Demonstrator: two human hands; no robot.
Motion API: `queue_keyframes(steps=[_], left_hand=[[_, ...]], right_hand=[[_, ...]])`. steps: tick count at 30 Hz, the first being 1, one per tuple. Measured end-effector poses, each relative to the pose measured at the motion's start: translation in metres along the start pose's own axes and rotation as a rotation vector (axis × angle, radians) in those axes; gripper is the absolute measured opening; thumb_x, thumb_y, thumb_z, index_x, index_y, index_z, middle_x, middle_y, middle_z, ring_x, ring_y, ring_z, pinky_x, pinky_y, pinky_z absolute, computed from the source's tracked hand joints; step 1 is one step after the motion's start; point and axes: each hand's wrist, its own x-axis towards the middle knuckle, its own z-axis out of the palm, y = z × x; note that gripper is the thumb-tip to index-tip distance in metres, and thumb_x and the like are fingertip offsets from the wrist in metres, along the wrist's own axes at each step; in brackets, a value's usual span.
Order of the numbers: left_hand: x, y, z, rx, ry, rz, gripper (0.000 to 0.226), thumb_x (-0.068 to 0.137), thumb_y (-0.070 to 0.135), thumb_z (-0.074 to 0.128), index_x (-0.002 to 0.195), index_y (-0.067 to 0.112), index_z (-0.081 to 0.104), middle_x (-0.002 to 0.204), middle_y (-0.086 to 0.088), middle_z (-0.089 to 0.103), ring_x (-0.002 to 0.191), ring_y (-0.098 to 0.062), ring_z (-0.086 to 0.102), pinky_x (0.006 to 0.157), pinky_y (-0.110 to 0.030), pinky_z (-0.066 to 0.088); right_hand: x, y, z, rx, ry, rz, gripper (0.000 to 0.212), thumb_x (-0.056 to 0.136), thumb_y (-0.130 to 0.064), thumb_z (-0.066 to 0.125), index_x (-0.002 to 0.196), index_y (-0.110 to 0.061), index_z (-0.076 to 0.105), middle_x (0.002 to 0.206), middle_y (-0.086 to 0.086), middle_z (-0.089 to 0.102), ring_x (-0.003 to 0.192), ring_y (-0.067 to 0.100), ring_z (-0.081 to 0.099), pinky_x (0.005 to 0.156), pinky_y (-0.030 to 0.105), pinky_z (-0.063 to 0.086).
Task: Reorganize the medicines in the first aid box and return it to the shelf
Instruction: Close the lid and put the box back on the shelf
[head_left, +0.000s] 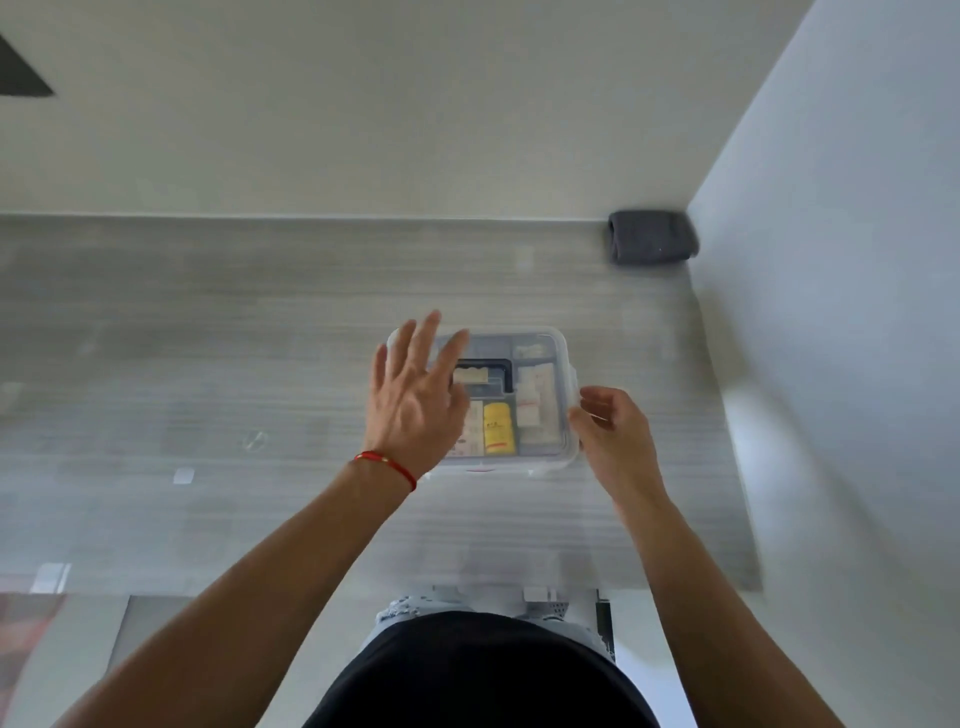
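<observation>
A clear plastic first aid box (545, 338) sits on the grey wood-grain table (208, 338), with its transparent lid on. Through the lid I see a yellow medicine packet (498, 428), white packets (535, 395) and a dark handle recess (501, 366). My left hand (415, 395), with a red string on the wrist, is spread flat with straight fingers over the left half of the lid. My right hand (613, 431) is at the box's right side, its fingers curled on the side latch (574, 395). The frame is blurred by motion.
A folded dark grey cloth (652, 236) lies in the far right corner where the table meets the walls. Small scraps (183, 475) lie on the table at the left. The table's front edge runs just before my body.
</observation>
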Motion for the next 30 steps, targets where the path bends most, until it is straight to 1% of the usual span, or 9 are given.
queue_keyframes(steps=[3, 6, 10, 13, 17, 19, 22, 25, 30], left_hand=[[0.001, -0.002, 0.02, 0.122, -0.121, 0.038, 0.055, 0.101, 0.044, 0.033, 0.154, 0.032, 0.031, 0.166, -0.006, 0.02, 0.154, -0.031, 0.015, 0.121, -0.058, 0.016], [-0.007, -0.017, 0.033, 0.166, -0.12, 0.045, 0.057, 0.104, 0.05, 0.024, 0.158, 0.032, 0.019, 0.168, -0.005, 0.013, 0.155, -0.029, 0.01, 0.123, -0.057, 0.012], [-0.001, -0.004, 0.032, 0.243, -0.115, 0.094, 0.055, 0.101, 0.044, 0.023, 0.155, 0.045, 0.017, 0.162, -0.019, 0.023, 0.149, -0.045, 0.021, 0.114, -0.07, 0.019], [0.003, 0.017, 0.034, 0.223, -0.124, 0.044, 0.055, 0.097, 0.05, 0.021, 0.152, 0.052, 0.019, 0.159, -0.027, 0.022, 0.146, -0.054, 0.017, 0.108, -0.078, 0.015], [-0.003, 0.021, 0.046, 0.241, -0.09, 0.014, 0.061, 0.095, 0.066, 0.014, 0.154, 0.05, 0.015, 0.163, -0.027, 0.012, 0.149, -0.054, 0.005, 0.109, -0.079, 0.007], [-0.002, 0.018, 0.049, 0.221, -0.07, 0.02, 0.061, 0.095, 0.067, 0.011, 0.154, 0.051, 0.014, 0.163, -0.026, 0.012, 0.149, -0.054, 0.005, 0.109, -0.079, 0.007], [-0.001, 0.017, 0.052, 0.211, -0.05, 0.023, 0.062, 0.094, 0.069, 0.006, 0.154, 0.052, 0.013, 0.164, -0.026, 0.012, 0.149, -0.054, 0.004, 0.109, -0.079, 0.006], [-0.001, 0.017, 0.054, 0.204, -0.041, 0.025, 0.063, 0.094, 0.07, 0.005, 0.154, 0.052, 0.011, 0.164, -0.026, 0.011, 0.149, -0.053, 0.004, 0.109, -0.079, 0.006], [-0.001, 0.017, 0.056, 0.212, -0.021, 0.035, 0.064, 0.093, 0.07, 0.005, 0.154, 0.051, 0.012, 0.163, -0.026, 0.012, 0.149, -0.054, 0.005, 0.109, -0.079, 0.006]], right_hand=[[0.0, -0.001, 0.0, -0.033, -0.028, -0.017, 0.038, 0.094, -0.028, 0.068, 0.131, -0.021, 0.064, 0.122, -0.01, 0.07, 0.11, 0.009, 0.067, 0.101, 0.038, 0.056], [0.001, 0.0, 0.0, -0.071, -0.017, -0.037, 0.039, 0.093, -0.029, 0.069, 0.13, -0.023, 0.064, 0.123, -0.011, 0.069, 0.108, 0.006, 0.066, 0.097, 0.032, 0.054], [0.007, -0.005, 0.001, 0.06, -0.142, 0.125, 0.044, 0.094, -0.025, 0.064, 0.137, -0.019, 0.059, 0.127, 0.003, 0.07, 0.112, 0.022, 0.069, 0.103, 0.048, 0.056], [0.01, -0.009, -0.002, 0.257, -0.26, 0.295, 0.029, 0.094, -0.019, 0.061, 0.121, -0.013, 0.069, 0.117, 0.02, 0.073, 0.108, 0.033, 0.073, 0.103, 0.052, 0.056], [0.01, -0.009, -0.009, 0.331, -0.343, 0.31, 0.027, 0.095, -0.017, 0.062, 0.113, 0.002, 0.07, 0.109, 0.021, 0.075, 0.105, 0.036, 0.074, 0.099, 0.048, 0.058], [0.011, -0.011, -0.012, 0.28, -0.286, 0.256, 0.026, 0.092, -0.014, 0.066, 0.11, 0.004, 0.071, 0.095, 0.019, 0.072, 0.094, 0.035, 0.073, 0.099, 0.05, 0.059], [0.006, -0.016, -0.01, 0.063, -0.184, 0.082, 0.017, 0.091, -0.016, 0.066, 0.102, -0.006, 0.075, 0.093, 0.018, 0.076, 0.09, 0.037, 0.073, 0.089, 0.051, 0.061], [-0.002, -0.019, 0.002, -0.262, -0.111, -0.113, 0.016, 0.094, -0.023, 0.059, 0.089, -0.01, 0.066, 0.078, 0.006, 0.069, 0.071, 0.026, 0.064, 0.064, 0.04, 0.054], [-0.011, -0.023, 0.01, -0.403, -0.067, -0.177, 0.023, 0.097, -0.038, 0.061, 0.094, -0.015, 0.061, 0.078, 0.002, 0.064, 0.066, 0.018, 0.059, 0.055, 0.029, 0.043]])
